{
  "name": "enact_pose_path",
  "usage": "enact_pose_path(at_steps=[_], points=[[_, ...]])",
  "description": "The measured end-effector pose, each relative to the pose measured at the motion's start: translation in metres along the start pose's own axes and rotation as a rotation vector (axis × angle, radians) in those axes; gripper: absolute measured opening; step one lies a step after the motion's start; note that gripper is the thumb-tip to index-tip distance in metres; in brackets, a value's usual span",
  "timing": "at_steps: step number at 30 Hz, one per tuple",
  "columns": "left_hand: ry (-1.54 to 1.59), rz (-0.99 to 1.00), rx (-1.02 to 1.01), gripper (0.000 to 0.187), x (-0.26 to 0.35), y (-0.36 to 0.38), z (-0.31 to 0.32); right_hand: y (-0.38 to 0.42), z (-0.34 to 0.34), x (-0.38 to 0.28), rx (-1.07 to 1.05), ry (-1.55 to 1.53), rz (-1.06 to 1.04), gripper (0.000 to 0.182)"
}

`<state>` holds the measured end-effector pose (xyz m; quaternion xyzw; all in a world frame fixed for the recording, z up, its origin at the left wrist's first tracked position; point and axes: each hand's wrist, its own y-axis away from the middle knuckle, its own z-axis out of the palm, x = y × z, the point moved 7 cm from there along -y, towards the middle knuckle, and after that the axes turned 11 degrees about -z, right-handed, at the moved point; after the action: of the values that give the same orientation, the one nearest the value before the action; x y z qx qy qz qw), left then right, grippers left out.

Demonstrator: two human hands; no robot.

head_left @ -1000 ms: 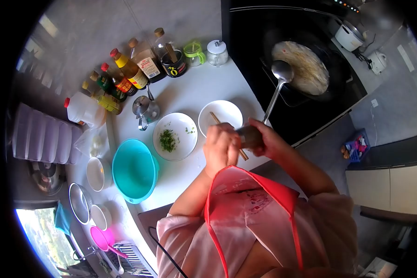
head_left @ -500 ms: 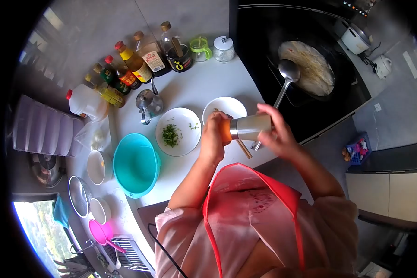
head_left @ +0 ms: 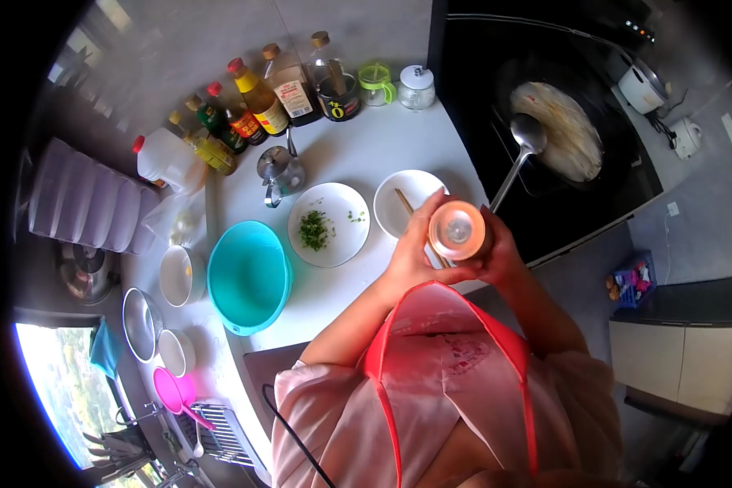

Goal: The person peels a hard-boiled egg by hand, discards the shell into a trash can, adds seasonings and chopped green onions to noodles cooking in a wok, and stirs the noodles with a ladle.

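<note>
My left hand (head_left: 415, 252) is wrapped around the left side of a seasoning grinder (head_left: 457, 231), and my right hand (head_left: 503, 254) is closed around its right side. The orange end of the grinder now faces up toward me, hiding the pale body below. Just beyond my left hand is a white bowl (head_left: 392, 213). Wooden chopsticks (head_left: 403, 200) rest in the bowl and pass partly behind my hands. A plate (head_left: 339, 248) with chopped green onion (head_left: 314, 231) lies to the left. On the right, a metal ladle (head_left: 527, 134) leans in the wok over pale, flat food (head_left: 563, 134).
A teal basin (head_left: 250, 281) and a metal pot (head_left: 281, 172) stand on the left counter. Sauce bottles (head_left: 260, 102) line the wall, with a green-lidded jar (head_left: 376, 84) and a white-lidded jar (head_left: 416, 87) beside them. The black stove (head_left: 496, 73) adjoins the counter.
The grinder has turned from lying sideways to standing with its orange end toward me. My right hand has closed in on it. The whole view has shifted slightly.
</note>
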<state>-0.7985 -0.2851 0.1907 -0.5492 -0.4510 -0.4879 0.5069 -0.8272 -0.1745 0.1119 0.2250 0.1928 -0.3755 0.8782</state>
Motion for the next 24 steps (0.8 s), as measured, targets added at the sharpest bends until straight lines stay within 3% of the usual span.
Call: enact_pose_path(at_steps=[1,4,5,9,11,12,15,16,17,19,20,24], points=[[-0.004,-0.001,0.008,0.105,-0.002,-0.001,0.001,0.000,0.000,0.002,0.016,0.039,-0.030,0.049],[0.047,-0.041,-0.063,0.076,-0.001,-0.001,0.005,0.001,0.007,0.005,-0.084,-0.092,-0.071,0.044],[0.044,-0.043,-0.058,0.076,-0.002,0.000,0.004,0.001,0.011,0.006,-0.129,-0.131,-0.059,0.044],[0.038,-0.011,-0.082,0.069,0.003,0.003,-0.002,0.004,0.025,-0.012,-0.134,0.530,-0.239,0.050],[-0.022,0.009,-0.059,0.061,0.009,0.004,-0.009,0.000,0.003,-0.028,0.022,0.704,-0.236,0.052],[-0.071,0.030,-0.053,0.059,0.011,0.004,-0.012,0.001,0.005,-0.035,-0.056,0.612,-0.211,0.049],[0.080,-0.054,-0.082,0.059,0.016,0.005,-0.019,0.008,0.016,-0.052,-0.149,0.862,-0.344,0.049],[0.094,-0.038,-0.086,0.060,0.016,0.005,-0.021,0.012,0.018,-0.049,-0.213,0.842,-0.307,0.061],[0.088,-0.040,-0.083,0.060,0.016,0.005,-0.021,0.013,0.019,-0.044,-0.218,0.837,-0.307,0.061],[0.114,0.027,-0.082,0.061,0.021,0.007,-0.022,0.019,0.033,-0.036,-0.363,0.998,-0.442,0.075],[0.105,0.041,-0.098,0.062,0.023,0.007,-0.022,0.020,0.038,-0.033,-0.366,0.981,-0.438,0.085],[0.203,-0.024,-0.174,0.073,0.021,0.002,-0.022,0.020,0.041,-0.032,-0.319,0.883,-0.483,0.084]])
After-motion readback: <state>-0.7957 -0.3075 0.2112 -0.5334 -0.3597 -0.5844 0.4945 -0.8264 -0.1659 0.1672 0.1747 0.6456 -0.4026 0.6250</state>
